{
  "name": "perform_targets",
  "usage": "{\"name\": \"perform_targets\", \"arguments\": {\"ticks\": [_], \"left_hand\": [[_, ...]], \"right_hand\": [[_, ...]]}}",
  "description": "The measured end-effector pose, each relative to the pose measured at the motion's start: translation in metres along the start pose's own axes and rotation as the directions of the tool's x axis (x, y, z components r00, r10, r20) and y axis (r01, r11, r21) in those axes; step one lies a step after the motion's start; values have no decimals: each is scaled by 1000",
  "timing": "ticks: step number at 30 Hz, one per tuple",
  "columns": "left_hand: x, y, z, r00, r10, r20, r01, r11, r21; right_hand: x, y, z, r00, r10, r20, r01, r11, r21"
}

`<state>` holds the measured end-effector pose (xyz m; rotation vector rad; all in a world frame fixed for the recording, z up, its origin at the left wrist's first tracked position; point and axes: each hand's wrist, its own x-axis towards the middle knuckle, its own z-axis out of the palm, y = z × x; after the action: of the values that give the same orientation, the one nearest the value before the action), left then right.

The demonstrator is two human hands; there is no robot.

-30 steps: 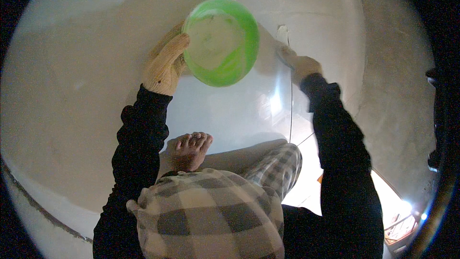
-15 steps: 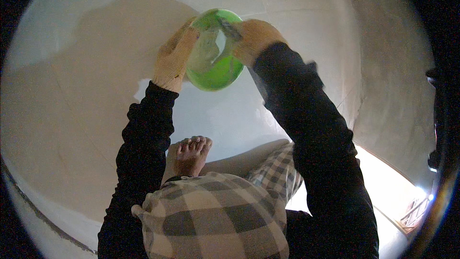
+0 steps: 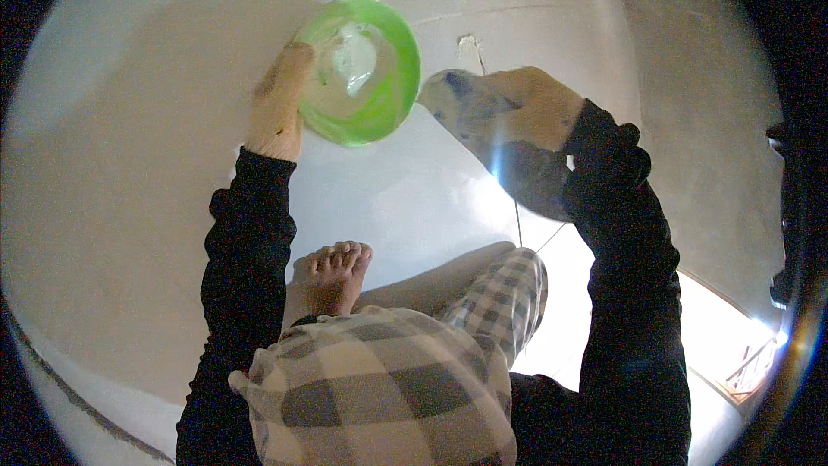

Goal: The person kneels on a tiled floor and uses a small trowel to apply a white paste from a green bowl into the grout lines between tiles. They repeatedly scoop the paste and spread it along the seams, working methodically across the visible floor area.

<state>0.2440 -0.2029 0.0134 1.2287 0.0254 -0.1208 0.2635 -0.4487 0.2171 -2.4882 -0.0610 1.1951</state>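
My left hand point(image 3: 280, 99) grips a round green bowl point(image 3: 404, 78) by its left rim, thumb over the edge. Whitish, wet-looking stuff point(image 3: 352, 60) coats much of the bowl's inside, and bare green shows along its right and lower sides. To the right, apart from the bowl, my right hand point(image 3: 536, 103) is closed around a flat greyish tool point(image 3: 457, 91) with a bluish patch. Motion blurs this tool, so its exact kind cannot be made out. The fingers of my right hand are partly hidden.
A pale smooth surface point(image 3: 379, 198) spreads beneath my hands, with a small whitish rough patch point(image 3: 468, 47) beyond the right hand. My bare foot point(image 3: 338, 272) and checked clothing point(image 3: 379, 380) are close below. A grey wall point(image 3: 703, 121) rises at right; bright light falls at lower right.
My right hand has moved right, taking the greyish tool out of the bowl. The bowl has shifted a little left and up with my left hand. The rough patch has come into sight.
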Motion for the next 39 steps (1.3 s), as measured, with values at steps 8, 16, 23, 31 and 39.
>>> {"name": "perform_targets", "arguments": {"ticks": [8, 16, 23, 31, 39], "left_hand": [[0, -34, -20, 986, -133, -99, 108, 969, -221], [-9, -45, -38, 880, 447, 161, -371, 435, 820], [-3, -42, -34, 905, 395, 160, -352, 483, 801], [-3, -27, -20, 989, -18, -150, 61, 956, 286], [-6, 16, 23, 985, 9, -170, 21, 984, 175]], "right_hand": [[-4, 97, -3, 948, 236, -212, -203, 965, 163], [71, 111, 41, 772, 289, -566, -543, 763, -351], [52, 116, 56, 903, 374, -212, -410, 601, -686], [15, 31, 11, 963, -122, -239, -63, 762, -645], [69, -80, 49, 945, -211, -250, -7, 751, -660]]}}
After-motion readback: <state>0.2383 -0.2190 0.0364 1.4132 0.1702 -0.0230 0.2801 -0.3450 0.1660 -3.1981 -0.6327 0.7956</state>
